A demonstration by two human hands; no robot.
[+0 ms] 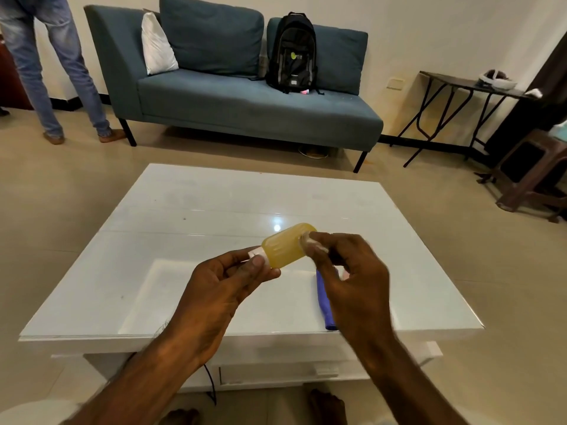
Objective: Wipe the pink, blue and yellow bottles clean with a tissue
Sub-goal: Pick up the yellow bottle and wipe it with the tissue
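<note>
My left hand (224,280) grips the yellow bottle (283,246) by its white cap end and holds it tilted above the white table (138,271). My right hand (349,271) pinches a small white tissue (310,242) against the bottle's far end. The blue bottle (324,302) lies on the table under my right hand, mostly hidden by it. A bit of pink (345,274) shows between my right fingers; I cannot tell whether it is the pink bottle.
A blue sofa (245,105) with a black backpack (293,53) stands beyond the table. A person in jeans (52,72) stands at the far left. A folding side table (460,87) and a brown stool (534,173) are at the right.
</note>
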